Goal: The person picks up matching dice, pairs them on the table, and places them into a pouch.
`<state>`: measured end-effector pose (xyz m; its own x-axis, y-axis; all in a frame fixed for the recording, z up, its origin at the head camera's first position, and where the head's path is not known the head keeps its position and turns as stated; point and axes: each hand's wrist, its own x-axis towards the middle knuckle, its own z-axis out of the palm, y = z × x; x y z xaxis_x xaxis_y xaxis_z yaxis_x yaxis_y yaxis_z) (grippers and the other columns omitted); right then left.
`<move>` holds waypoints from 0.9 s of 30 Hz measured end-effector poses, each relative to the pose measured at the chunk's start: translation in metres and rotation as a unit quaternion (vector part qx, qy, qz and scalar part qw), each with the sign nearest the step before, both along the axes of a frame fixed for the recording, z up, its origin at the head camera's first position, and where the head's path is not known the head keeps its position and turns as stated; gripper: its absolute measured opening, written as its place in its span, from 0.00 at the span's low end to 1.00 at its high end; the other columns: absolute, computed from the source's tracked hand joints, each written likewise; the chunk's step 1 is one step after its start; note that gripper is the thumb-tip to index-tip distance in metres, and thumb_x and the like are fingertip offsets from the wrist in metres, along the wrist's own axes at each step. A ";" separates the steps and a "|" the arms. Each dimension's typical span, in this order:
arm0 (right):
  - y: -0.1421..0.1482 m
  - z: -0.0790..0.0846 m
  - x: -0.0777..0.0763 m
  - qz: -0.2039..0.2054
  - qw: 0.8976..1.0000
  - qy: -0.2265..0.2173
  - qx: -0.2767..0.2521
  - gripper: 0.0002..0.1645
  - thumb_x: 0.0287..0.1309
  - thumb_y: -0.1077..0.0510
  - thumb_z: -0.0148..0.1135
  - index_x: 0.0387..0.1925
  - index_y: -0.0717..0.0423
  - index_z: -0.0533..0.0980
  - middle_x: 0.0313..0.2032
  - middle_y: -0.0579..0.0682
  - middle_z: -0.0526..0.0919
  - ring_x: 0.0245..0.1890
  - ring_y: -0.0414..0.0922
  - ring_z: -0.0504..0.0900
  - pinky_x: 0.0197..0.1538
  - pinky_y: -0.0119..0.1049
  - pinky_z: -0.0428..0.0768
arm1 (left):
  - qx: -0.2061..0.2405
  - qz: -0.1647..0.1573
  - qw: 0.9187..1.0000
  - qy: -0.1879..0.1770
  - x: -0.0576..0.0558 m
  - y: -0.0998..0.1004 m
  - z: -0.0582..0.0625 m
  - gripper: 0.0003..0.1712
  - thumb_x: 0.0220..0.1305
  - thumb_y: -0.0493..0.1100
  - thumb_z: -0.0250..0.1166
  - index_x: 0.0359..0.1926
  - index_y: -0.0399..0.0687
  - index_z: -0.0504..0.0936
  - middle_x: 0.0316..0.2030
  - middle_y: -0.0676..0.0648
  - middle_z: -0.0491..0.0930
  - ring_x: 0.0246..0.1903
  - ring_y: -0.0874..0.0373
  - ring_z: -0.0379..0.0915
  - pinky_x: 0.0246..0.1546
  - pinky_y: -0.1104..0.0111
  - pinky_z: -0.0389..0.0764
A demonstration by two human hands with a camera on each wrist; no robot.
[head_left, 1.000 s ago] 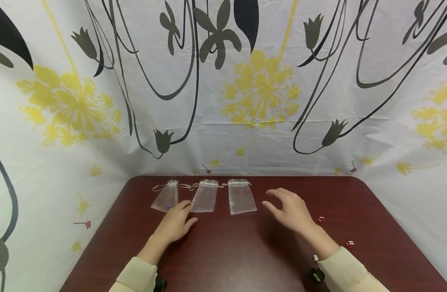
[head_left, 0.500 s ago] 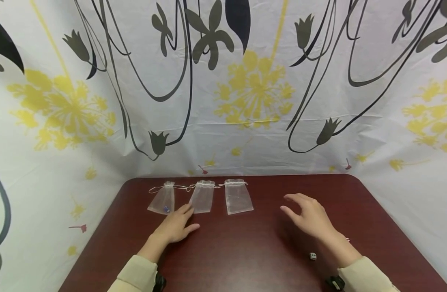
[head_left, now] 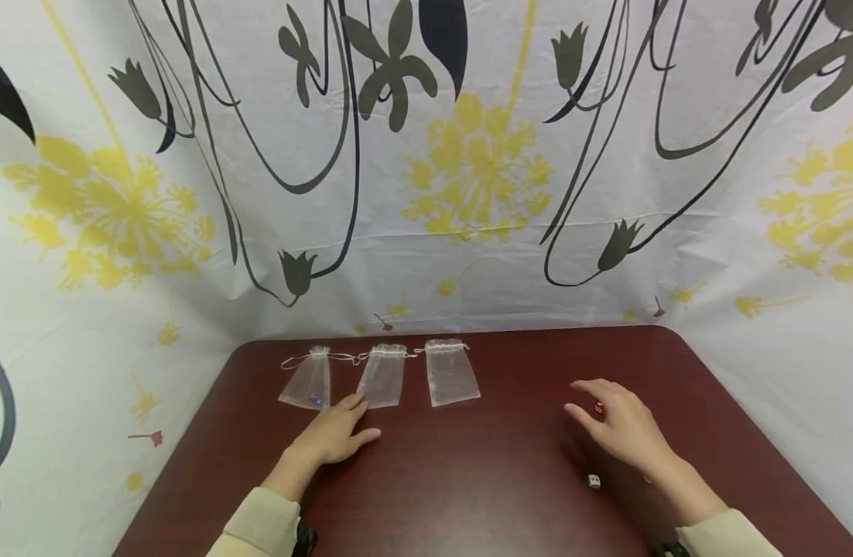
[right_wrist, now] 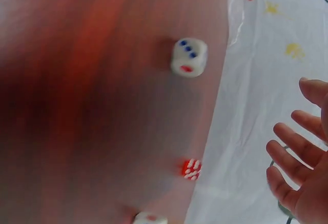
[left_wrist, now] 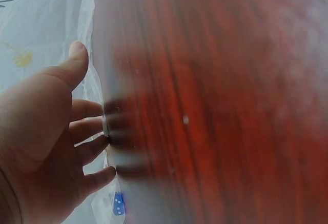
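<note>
Three small sheer drawstring bags lie in a row at the back of the table: a left bag [head_left: 304, 379] with blue dice [head_left: 316, 400] inside, a middle bag [head_left: 383, 375] and a right bag [head_left: 452, 375]. My left hand [head_left: 329, 433] has its fingers stretched out, fingertips at the lower edge of the middle bag. A blue die [left_wrist: 119, 203] shows below those fingers in the left wrist view. Over the right side of the table my right hand [head_left: 628, 425] hovers, fingers loosely bent and holding nothing. A red die [head_left: 599, 408] appears between its thumb and fingers.
A white die [head_left: 594, 481] lies nearer the front, left of the right forearm. Another white die [right_wrist: 150, 218] is cut off at the bottom of the right wrist view. The dark red table [head_left: 454, 495] meets a flower-printed white cloth [head_left: 510, 286] behind.
My right hand has moved right, away from the bags and over the dice. The left hand has stayed by the middle bag. The head view has shifted slightly to the right.
</note>
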<state>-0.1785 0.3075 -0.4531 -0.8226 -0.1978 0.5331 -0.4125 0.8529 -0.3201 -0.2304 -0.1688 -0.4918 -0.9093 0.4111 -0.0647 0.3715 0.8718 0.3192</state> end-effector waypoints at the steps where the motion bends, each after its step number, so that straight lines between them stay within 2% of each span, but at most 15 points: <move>1: 0.003 -0.001 0.001 -0.002 1.000 0.002 0.002 0.21 0.54 0.53 0.76 0.49 0.53 0.83 0.42 0.47 0.86 0.32 0.44 0.80 0.30 0.40 0.76 | 0.003 -0.001 1.000 0.000 0.000 0.000 0.000 0.42 0.71 0.63 0.60 0.74 0.39 0.67 0.75 0.39 0.60 0.73 0.40 0.58 0.70 0.42 0.60; 5: 0.013 -0.004 0.009 -0.010 1.000 -0.001 0.005 0.20 0.54 0.53 0.76 0.49 0.53 0.83 0.40 0.47 0.85 0.38 0.49 0.83 0.34 0.48 0.80 | 0.008 0.001 1.000 -0.004 0.001 0.000 0.001 0.42 0.71 0.63 0.60 0.74 0.40 0.67 0.75 0.39 0.60 0.72 0.39 0.58 0.69 0.43 0.62; 8: 0.022 -0.006 0.014 -0.020 1.000 -0.012 0.003 0.20 0.56 0.52 0.76 0.49 0.54 0.83 0.42 0.50 0.86 0.44 0.55 0.84 0.40 0.57 0.81 | 0.010 0.006 1.000 -0.007 0.001 0.000 0.000 0.42 0.71 0.63 0.60 0.74 0.40 0.67 0.75 0.39 0.59 0.72 0.39 0.58 0.69 0.43 0.63; 11: 0.031 -0.008 0.018 -0.028 0.999 -0.021 -0.001 0.21 0.57 0.51 0.75 0.50 0.54 0.83 0.46 0.54 0.86 0.47 0.59 0.84 0.42 0.61 0.80 | 0.010 0.006 1.000 -0.009 0.001 -0.001 0.000 0.42 0.71 0.63 0.60 0.74 0.41 0.66 0.76 0.40 0.58 0.72 0.39 0.58 0.69 0.44 0.63; 21: 0.053 -0.019 0.027 -0.052 0.998 -0.039 -0.003 0.23 0.57 0.51 0.75 0.51 0.57 0.82 0.46 0.56 0.86 0.47 0.61 0.84 0.42 0.62 0.79 | 0.019 0.000 1.000 -0.008 0.000 -0.001 0.002 0.42 0.71 0.62 0.61 0.73 0.38 0.67 0.75 0.38 0.60 0.72 0.38 0.59 0.68 0.44 0.64; 27: 0.054 -0.025 0.029 -0.031 0.999 -0.041 0.009 0.23 0.54 0.52 0.77 0.49 0.56 0.83 0.45 0.51 0.87 0.45 0.57 0.85 0.42 0.58 0.80 | 0.017 -0.001 1.000 -0.004 -0.001 -0.001 0.001 0.42 0.70 0.62 0.62 0.73 0.38 0.68 0.75 0.38 0.60 0.71 0.38 0.60 0.68 0.44 0.64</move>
